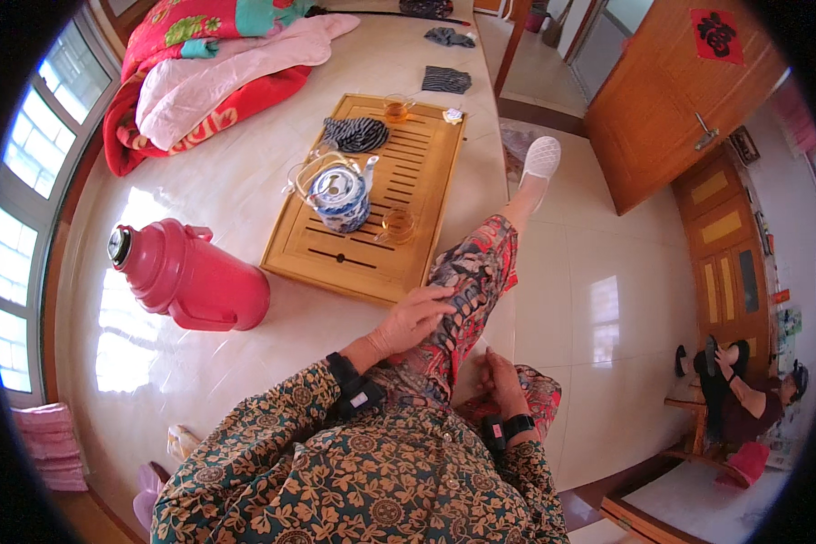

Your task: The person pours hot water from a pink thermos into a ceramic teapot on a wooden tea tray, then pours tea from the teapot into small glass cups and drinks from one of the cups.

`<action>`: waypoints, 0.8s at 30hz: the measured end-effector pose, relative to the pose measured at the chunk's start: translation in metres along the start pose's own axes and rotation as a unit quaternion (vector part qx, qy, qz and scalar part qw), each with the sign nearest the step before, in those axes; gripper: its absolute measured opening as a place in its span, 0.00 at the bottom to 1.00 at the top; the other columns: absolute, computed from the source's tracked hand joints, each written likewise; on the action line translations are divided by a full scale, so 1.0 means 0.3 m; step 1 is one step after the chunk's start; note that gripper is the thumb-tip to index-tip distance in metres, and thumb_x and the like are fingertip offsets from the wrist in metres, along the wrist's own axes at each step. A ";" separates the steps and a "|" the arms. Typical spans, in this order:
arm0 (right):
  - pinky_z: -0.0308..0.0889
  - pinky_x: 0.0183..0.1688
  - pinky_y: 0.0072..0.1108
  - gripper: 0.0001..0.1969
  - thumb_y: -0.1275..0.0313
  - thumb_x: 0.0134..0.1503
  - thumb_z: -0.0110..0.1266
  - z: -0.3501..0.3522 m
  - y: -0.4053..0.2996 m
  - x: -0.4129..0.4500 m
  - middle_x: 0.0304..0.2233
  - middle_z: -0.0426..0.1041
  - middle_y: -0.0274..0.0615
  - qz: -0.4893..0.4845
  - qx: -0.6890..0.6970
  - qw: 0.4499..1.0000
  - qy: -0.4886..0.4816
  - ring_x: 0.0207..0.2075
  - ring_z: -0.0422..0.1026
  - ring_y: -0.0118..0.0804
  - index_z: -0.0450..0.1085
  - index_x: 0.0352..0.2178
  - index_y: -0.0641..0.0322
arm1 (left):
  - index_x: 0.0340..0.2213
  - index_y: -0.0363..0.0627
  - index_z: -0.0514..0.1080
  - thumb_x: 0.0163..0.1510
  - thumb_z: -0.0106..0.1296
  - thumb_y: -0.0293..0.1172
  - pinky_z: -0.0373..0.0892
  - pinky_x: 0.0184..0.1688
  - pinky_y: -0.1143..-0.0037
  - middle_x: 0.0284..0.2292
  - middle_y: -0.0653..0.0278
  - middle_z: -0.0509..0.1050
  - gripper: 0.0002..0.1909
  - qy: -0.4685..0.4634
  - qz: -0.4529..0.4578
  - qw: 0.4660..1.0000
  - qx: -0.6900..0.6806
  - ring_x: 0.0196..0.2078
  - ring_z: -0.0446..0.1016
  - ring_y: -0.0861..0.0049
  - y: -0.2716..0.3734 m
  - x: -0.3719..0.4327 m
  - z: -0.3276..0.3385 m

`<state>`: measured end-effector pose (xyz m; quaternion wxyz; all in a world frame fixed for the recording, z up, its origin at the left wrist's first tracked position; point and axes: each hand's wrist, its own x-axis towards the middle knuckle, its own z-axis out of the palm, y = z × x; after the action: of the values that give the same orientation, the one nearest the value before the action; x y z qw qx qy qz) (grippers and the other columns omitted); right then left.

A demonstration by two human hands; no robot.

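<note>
My left hand (418, 316) rests on the patterned trouser leg (472, 292) at my knee, its fingers spread and holding nothing. My right hand (500, 375) hangs low beside my other leg with its fingers curled; whether anything is inside them is hidden. Beyond my left hand lies a slatted wooden tea tray (299, 268). On it stand a blue-and-white porcelain teapot (340, 197) with a looped handle, a glass cup (399, 224) and another glass cup (397, 110) of amber liquid. A bunched striped cloth (357, 134) lies behind the teapot.
A red thermos flask (207, 279) is left of the tray. Folded bedding (211, 88) lies at far left. A striped cloth (447, 79) and a grey cloth (449, 37) lie beyond the tray. At right are an open wooden door (659, 102) and a seated person (741, 401).
</note>
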<state>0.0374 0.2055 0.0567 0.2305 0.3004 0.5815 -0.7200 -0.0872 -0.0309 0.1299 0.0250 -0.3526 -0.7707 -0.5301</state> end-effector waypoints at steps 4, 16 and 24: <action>0.50 0.18 0.18 0.20 0.56 0.57 0.40 0.022 -0.018 -0.010 0.14 0.60 0.31 0.022 0.014 0.999 0.021 0.16 0.57 0.24 0.69 0.26 0.63 | 0.34 0.40 0.70 0.48 0.46 0.22 0.66 0.39 0.73 0.33 0.57 0.72 0.09 0.057 -0.076 0.994 0.048 0.37 0.71 0.65 -0.085 -0.012 -0.048; 0.57 0.17 0.20 0.19 0.57 0.57 0.42 0.013 0.000 0.009 0.11 0.60 0.32 0.036 0.049 0.998 0.006 0.13 0.57 0.27 0.70 0.25 0.64 | 0.39 0.36 0.62 0.54 0.43 0.27 0.63 0.27 0.82 0.25 0.67 0.66 0.11 0.288 -0.315 0.886 -0.179 0.25 0.65 0.83 -0.314 0.018 -0.172; 0.52 0.17 0.17 0.18 0.58 0.56 0.43 -0.004 0.009 0.018 0.12 0.59 0.30 0.042 0.040 0.998 0.006 0.13 0.56 0.24 0.70 0.27 0.64 | 0.39 0.34 0.63 0.54 0.43 0.28 0.64 0.27 0.81 0.26 0.66 0.67 0.12 0.266 -0.363 0.874 -0.180 0.25 0.65 0.83 -0.318 0.027 -0.183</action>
<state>0.0356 0.2063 0.0507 0.2451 0.3381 0.5407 -0.7302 -0.1660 -0.0906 0.0809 -0.0288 0.1083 -0.6998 -0.7055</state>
